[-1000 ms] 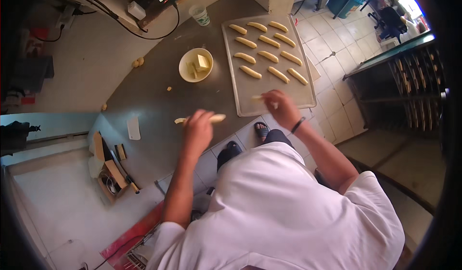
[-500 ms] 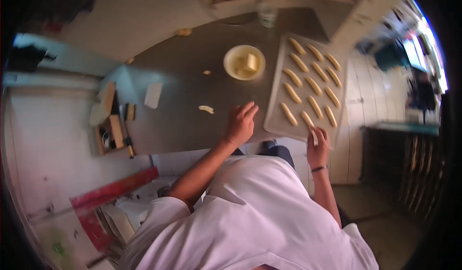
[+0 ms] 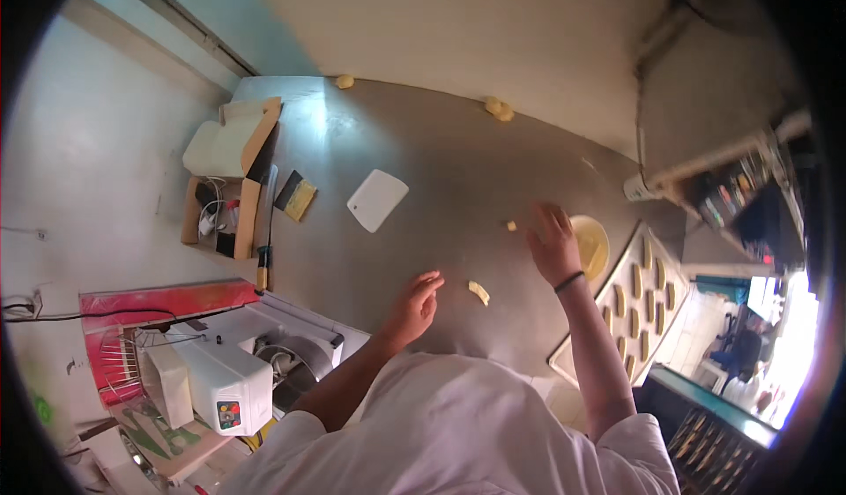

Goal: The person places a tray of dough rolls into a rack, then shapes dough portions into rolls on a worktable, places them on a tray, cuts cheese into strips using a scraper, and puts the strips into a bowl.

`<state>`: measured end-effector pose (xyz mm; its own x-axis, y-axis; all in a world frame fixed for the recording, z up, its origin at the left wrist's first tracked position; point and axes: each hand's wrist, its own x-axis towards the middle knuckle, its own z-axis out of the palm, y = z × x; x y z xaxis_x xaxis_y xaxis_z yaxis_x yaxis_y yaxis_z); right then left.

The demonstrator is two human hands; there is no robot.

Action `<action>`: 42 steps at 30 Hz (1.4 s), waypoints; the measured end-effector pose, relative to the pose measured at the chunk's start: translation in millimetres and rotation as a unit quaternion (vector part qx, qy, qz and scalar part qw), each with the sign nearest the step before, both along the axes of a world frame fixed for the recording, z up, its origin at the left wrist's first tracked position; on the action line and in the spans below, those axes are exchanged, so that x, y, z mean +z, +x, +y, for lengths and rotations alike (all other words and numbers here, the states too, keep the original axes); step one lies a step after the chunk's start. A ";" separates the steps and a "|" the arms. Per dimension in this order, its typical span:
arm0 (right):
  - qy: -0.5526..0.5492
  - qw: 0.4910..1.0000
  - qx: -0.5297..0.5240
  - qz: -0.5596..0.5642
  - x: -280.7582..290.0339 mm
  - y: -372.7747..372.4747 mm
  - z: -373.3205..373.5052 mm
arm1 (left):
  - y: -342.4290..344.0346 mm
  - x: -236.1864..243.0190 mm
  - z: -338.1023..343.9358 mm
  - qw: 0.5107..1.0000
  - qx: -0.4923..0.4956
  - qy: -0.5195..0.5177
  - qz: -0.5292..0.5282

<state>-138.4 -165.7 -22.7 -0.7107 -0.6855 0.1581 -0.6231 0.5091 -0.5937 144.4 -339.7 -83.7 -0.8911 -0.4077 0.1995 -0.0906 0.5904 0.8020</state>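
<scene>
My left hand [image 3: 414,312] hovers over the near edge of the steel table [image 3: 423,178], fingers loosely stretched and holding nothing visible. Just right of it lies a short, slightly curved dough strip [image 3: 478,293]. Farther right, my right hand [image 3: 553,244] reaches over the table with its fingers extended, slightly blurred, and nothing visible in it. It is beside a round bowl [image 3: 603,227] holding pale yellow blocks and partly covers its left side. A small dough bit [image 3: 511,226] sits left of those fingers. On the far right, a baking tray [image 3: 564,358] carries rows of dough sticks [image 3: 636,281].
A white scraper [image 3: 378,200] lies at left centre, near a yellow-and-dark packet [image 3: 300,201], a long knife [image 3: 264,266] and an open cardboard box [image 3: 251,208]. Dough lumps [image 3: 499,109] rest along the back wall. A white machine [image 3: 225,376] stands lower left.
My view has turned left. My right hand has left the dough stick on the tray and moved beside the bowl. My left hand stays over the table's near side.
</scene>
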 end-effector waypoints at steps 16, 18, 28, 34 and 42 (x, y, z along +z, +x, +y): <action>0.170 0.972 -0.116 0.113 -117.0 -163.6 -224.8 | -251.3 -36.0 -438.4 0.934 0.201 -0.294 -0.013; 0.176 0.968 -0.110 0.139 -118.7 -164.2 -235.0 | -261.3 -49.0 -458.4 0.933 0.245 -0.245 -0.094; -0.286 0.799 -0.150 -0.508 -16.6 -107.5 -117.0 | -193.2 42.2 -168.1 0.998 0.011 0.052 0.021; -0.431 0.567 -0.179 -0.679 13.3 38.9 -12.6 | -121.6 43.0 -78.9 0.979 -0.067 -0.186 -0.056; -0.245 0.852 -0.076 -0.457 17.2 137.3 44.0 | -74.1 100.8 22.7 0.962 -0.178 0.163 -0.127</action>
